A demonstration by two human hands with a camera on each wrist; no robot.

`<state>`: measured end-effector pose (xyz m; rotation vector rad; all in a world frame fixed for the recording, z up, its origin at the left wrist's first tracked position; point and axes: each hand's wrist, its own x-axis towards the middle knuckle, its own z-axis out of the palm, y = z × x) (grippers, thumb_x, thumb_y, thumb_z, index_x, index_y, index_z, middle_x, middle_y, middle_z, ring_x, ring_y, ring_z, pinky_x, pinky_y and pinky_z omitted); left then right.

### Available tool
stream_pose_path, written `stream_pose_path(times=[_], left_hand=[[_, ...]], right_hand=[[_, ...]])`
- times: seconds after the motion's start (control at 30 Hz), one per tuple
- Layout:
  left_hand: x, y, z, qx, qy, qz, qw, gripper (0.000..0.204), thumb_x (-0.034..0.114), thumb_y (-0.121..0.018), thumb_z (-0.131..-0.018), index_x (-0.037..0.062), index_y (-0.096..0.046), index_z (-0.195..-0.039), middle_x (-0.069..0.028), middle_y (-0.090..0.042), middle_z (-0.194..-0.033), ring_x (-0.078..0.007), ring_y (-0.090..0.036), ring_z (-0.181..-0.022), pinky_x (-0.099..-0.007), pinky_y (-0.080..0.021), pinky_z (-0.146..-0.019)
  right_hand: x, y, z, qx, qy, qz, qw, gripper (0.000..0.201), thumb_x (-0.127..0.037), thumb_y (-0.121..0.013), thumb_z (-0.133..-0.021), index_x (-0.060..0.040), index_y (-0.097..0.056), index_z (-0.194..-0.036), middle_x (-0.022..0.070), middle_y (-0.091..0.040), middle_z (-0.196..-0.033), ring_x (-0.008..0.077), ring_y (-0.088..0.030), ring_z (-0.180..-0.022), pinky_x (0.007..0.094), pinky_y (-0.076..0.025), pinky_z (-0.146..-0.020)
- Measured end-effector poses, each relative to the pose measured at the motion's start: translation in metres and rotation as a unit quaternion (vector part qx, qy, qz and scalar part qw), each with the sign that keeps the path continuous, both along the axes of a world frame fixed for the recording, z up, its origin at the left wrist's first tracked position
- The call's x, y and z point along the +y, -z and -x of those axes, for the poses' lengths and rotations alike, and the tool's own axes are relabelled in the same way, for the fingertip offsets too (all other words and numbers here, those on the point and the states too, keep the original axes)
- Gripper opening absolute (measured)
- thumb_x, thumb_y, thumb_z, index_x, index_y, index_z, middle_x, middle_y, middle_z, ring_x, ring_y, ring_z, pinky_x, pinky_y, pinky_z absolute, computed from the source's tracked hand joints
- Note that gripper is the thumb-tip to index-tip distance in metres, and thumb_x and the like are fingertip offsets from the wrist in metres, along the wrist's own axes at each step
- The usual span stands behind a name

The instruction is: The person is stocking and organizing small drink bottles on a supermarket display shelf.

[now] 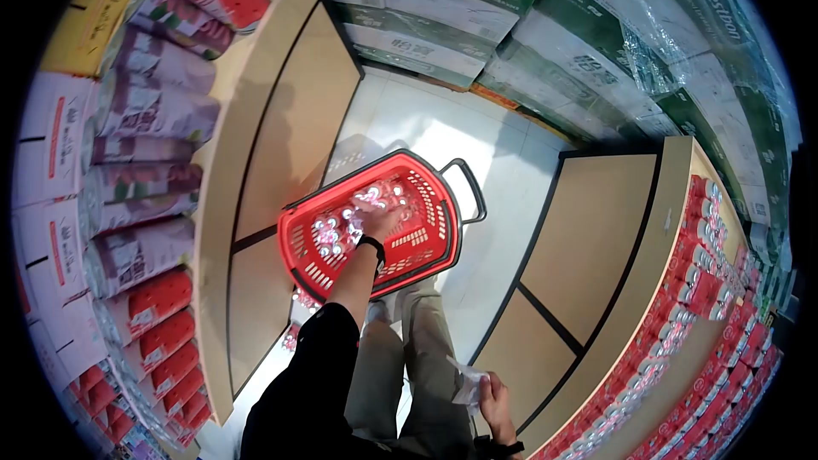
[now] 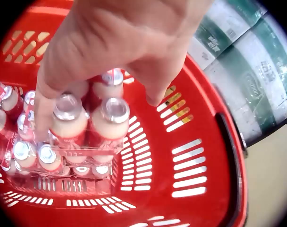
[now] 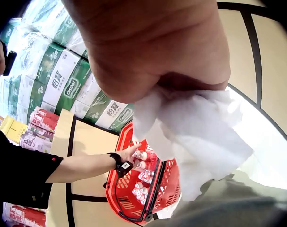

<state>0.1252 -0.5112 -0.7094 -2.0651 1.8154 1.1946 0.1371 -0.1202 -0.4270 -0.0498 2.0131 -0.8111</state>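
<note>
Reaching down into the red shopping basket (image 1: 434, 247), my left hand (image 1: 381, 220) is over shrink-wrapped packs of small bottles (image 1: 331, 234) with silver tops. In the left wrist view, the fingers of the left hand (image 2: 119, 42) bend down along one side of a bottle pack (image 2: 108, 125) and grip it. The thumb stands apart on the other side. Lower bottles (image 2: 23, 153) lie deeper in the basket (image 2: 205, 142). My right hand (image 1: 495, 409), low beside the leg, pinches a crumpled white tissue-like sheet (image 1: 468, 389); its fingertips are hidden in the right wrist view.
A shelf on the left holds purple packs (image 1: 158, 106) and red packs (image 1: 162, 345). Rows of red-and-white drinks (image 1: 635, 375) line the right shelf. Stacked green-and-white Cestbon cartons (image 1: 426, 13) stand at the back. The basket's black handle (image 1: 483, 192) sticks out over the tiled floor (image 1: 503, 247).
</note>
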Motion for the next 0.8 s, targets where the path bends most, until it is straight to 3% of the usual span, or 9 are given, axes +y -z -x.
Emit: stream_pose_path(times=[0.2,0.3,0.37,0.43,0.5,0.6,0.7,0.77,0.8], left_hand=[[-0.003,-0.012,-0.001,0.014,-0.03,0.065,0.997,0.122,0.037,-0.075,-0.07,-0.0032,0.013,-0.144,-0.0409,-0.022,-0.14,-0.0499,-0.047,-0.117,-0.0435,-0.045,-0.096],[0.003,-0.072,-0.054,0.051,0.085,-0.05,0.994,0.107,0.03,-0.075,-0.065,0.0061,-0.009,-0.145,-0.031,-0.047,-0.127,-0.0434,-0.053,-0.113,-0.0468,-0.046,-0.093],[0.021,-0.078,-0.1,0.198,0.144,0.119,0.962,0.102,0.028,-0.079,-0.06,0.0038,-0.023,-0.142,-0.0261,-0.053,-0.125,-0.0402,-0.053,-0.114,-0.0455,-0.046,-0.093],[0.036,-0.182,-0.128,0.296,0.102,-0.021,0.95,0.108,0.031,-0.082,-0.06,0.0012,-0.019,-0.143,-0.0246,-0.053,-0.126,-0.037,-0.054,-0.115,-0.0429,-0.046,-0.093],[0.067,-0.219,-0.169,0.241,0.121,0.06,0.961,0.098,0.028,-0.084,-0.06,0.0052,-0.03,-0.138,-0.0214,-0.053,-0.125,-0.0333,-0.055,-0.114,-0.0419,-0.046,-0.094],[0.099,-0.337,-0.206,0.322,0.123,0.029,0.938,0.094,0.029,-0.083,-0.064,0.0086,-0.029,-0.138,-0.0159,-0.051,-0.126,-0.0301,-0.055,-0.115,-0.0374,-0.045,-0.095],[0.135,-0.428,-0.237,0.23,0.151,0.021,0.961,0.103,0.037,-0.082,-0.068,0.0058,-0.018,-0.144,-0.0196,-0.048,-0.134,-0.0292,-0.055,-0.117,-0.0362,-0.045,-0.095],[0.169,-0.443,-0.258,0.342,0.141,0.075,0.926,0.109,0.037,-0.082,-0.069,0.0033,-0.013,-0.147,-0.0231,-0.044,-0.138,-0.0295,-0.052,-0.121,-0.0364,-0.043,-0.098],[0.189,-0.432,-0.266,0.372,0.149,0.127,0.907,0.114,0.036,-0.082,-0.069,0.0024,-0.007,-0.148,-0.0244,-0.041,-0.14,-0.0304,-0.049,-0.125,-0.036,-0.041,-0.101]], right_hand=[[-0.011,0.019,0.031,0.039,-0.008,0.003,0.999,0.03,-0.023,-0.042,-0.098,0.002,-0.054,-0.086,0.0155,-0.055,-0.063,0.0198,-0.056,-0.059,0.037,-0.043,-0.056],[-0.012,-0.006,0.032,0.044,-0.034,0.037,0.998,0.028,-0.022,-0.042,-0.098,0.0015,-0.056,-0.09,0.0154,-0.056,-0.063,0.0214,-0.056,-0.058,0.0365,-0.044,-0.057],[-0.026,-0.03,0.04,0.046,-0.045,0.055,0.996,0.028,-0.022,-0.042,-0.098,0.0016,-0.057,-0.095,0.0168,-0.057,-0.065,0.0225,-0.058,-0.061,0.0367,-0.045,-0.059],[-0.042,-0.057,0.044,0.039,-0.052,0.063,0.996,0.03,-0.022,-0.042,-0.097,0.0018,-0.058,-0.104,0.0195,-0.059,-0.069,0.0246,-0.062,-0.066,0.0371,-0.048,-0.063],[-0.036,-0.069,0.054,-0.007,-0.165,0.019,0.986,0.038,-0.023,-0.04,-0.099,0.0007,-0.051,-0.127,0.0174,-0.064,-0.103,0.0229,-0.062,-0.098,0.035,-0.048,-0.083],[-0.037,-0.113,0.051,-0.034,-0.189,0.055,0.98,0.048,-0.037,-0.037,-0.101,0.0022,-0.055,-0.123,0.0212,-0.063,-0.107,0.0334,-0.058,-0.1,0.0391,-0.046,-0.085],[-0.023,-0.07,0.04,0.099,-0.191,0.17,0.962,0.049,-0.038,-0.038,-0.101,-0.0021,-0.049,-0.133,0.0203,-0.059,-0.121,0.0322,-0.058,-0.106,0.0373,-0.045,-0.09],[0.0,0.016,0.036,0.093,-0.158,0.183,0.966,0.051,-0.038,-0.039,-0.101,-0.003,-0.044,-0.137,0.0197,-0.055,-0.128,0.0302,-0.056,-0.111,0.0357,-0.043,-0.094],[-0.028,-0.069,0.012,-0.109,-0.11,0.169,0.973,0.05,-0.037,-0.04,-0.101,-0.0061,-0.043,-0.139,0.0188,-0.046,-0.14,0.0239,-0.044,-0.128,0.0321,-0.031,-0.108]])
